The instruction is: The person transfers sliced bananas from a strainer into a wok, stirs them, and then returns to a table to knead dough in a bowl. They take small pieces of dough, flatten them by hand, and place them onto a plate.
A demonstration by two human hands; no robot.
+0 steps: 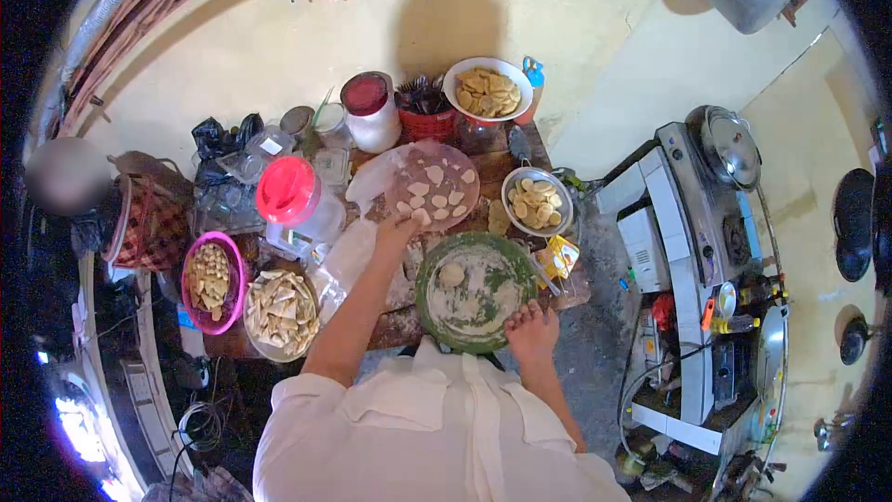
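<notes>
The worktop, dusted with white flour near the person, carries the rest. On its near side sits a wide green tray, floury inside. Just beyond it is a round pinkish plate. To the left are a heap of pale strips on a dish, a pitcher with a pink-red lid, and a pink basket of yellowish pieces. At the far side, a white bowl holds yellow slices; near it stands a white jar with a dark red lid. A metal bowl of round pale slices is right of the plate.

The right hand lies at the tray's near right rim, fingers bent over it; how firm its grip is, I cannot tell. The left hand is at the plate's near edge, fingertips at one disc, its grip too unclear to call.

A yellow packet lies beside the tray. A rounded dough lump rests inside the tray, on its left. Smallest, thin pale discs lie spread over the plate.
</notes>
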